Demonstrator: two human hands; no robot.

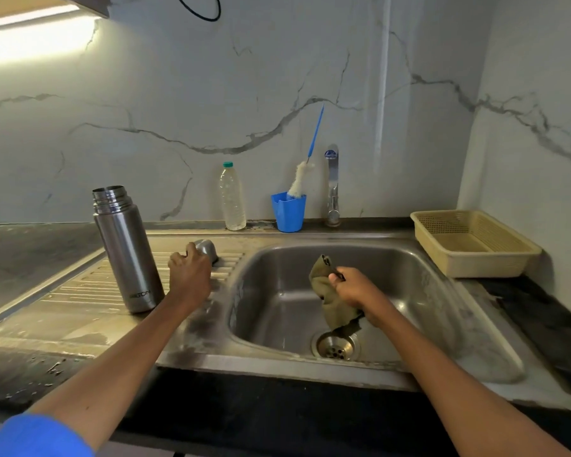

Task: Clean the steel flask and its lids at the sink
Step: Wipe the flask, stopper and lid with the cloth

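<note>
The steel flask (126, 249) stands upright and uncapped on the ribbed drainboard (80, 291), left of the sink basin (277, 291). My left hand (190, 275) grips a steel lid (207, 249) lying on the drainboard just right of the flask. Over the basin, my right hand (355, 290) holds a crumpled olive-green cloth (330, 298) that hangs down toward the drain (336, 347).
A tap (332, 186) stands behind the basin. Left of the tap are a blue cup (288, 212) holding a bottle brush (302, 179) and a clear plastic bottle (232, 197). A beige plastic basket (475, 245) sits at the right. Dark counter surrounds the sink.
</note>
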